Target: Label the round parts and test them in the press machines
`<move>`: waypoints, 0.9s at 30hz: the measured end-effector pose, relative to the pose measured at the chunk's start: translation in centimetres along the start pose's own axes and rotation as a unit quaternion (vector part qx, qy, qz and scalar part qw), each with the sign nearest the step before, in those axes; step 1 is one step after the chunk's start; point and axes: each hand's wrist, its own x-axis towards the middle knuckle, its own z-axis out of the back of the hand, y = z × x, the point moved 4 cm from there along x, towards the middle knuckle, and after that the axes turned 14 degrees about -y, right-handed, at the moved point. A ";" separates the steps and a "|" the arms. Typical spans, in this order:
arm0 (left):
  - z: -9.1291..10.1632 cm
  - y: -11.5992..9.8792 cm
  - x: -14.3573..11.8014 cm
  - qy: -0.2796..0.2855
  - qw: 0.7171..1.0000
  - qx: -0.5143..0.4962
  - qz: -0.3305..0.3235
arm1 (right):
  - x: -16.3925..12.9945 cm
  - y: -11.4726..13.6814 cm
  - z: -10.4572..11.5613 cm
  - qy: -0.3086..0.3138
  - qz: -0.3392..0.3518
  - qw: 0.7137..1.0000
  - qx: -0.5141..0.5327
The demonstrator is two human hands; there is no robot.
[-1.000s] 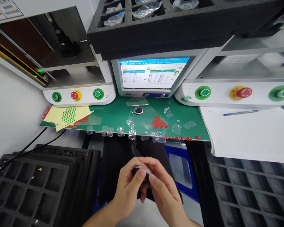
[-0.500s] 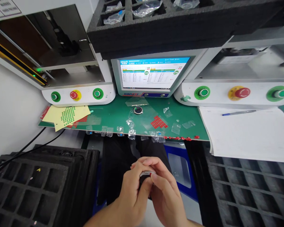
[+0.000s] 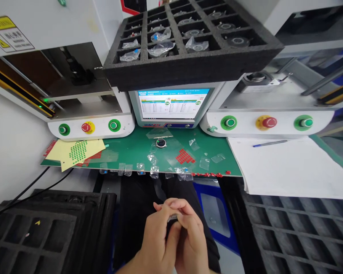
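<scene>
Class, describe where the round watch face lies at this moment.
In the head view, the watch face lies near the middle of the green mat, in front of the screen and left of one red sticker patch.

Left grip (image 3: pixel 160 238) and right grip (image 3: pixel 193 238) cupped together, fingers (image 3: pixel 184 205) curled, thumbs bent inward

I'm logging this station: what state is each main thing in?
Bare left hand, gripping small grey object
Right hand, gripping it too
Grey object, mostly hidden
Grey-framed rectangular monitor, lit, showing OK
Round dark-faced watch, lying flat
Slim blue-grey pen, lying on white paper
Raised black foam tray, loaded
</scene>
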 end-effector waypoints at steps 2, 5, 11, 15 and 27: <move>-0.2 0.1 0.2 0.012 0.999 0.004 -0.032 | 0.0 0.2 -0.1 -0.020 0.009 1.000 0.007; -0.3 -0.4 1.0 0.012 0.999 0.015 -0.049 | 0.0 0.5 -0.3 -0.053 0.018 0.998 0.014; -0.2 -2.5 2.8 0.025 0.996 0.013 -0.085 | 0.0 0.4 -0.1 -0.072 0.002 0.997 0.022; -0.2 -2.5 2.9 0.021 0.996 0.015 -0.087 | -0.2 0.3 0.1 -0.070 -0.003 0.997 0.029; -0.8 -2.6 3.3 0.082 0.993 -0.034 -0.077 | 0.0 0.5 0.2 -0.073 0.011 0.997 0.025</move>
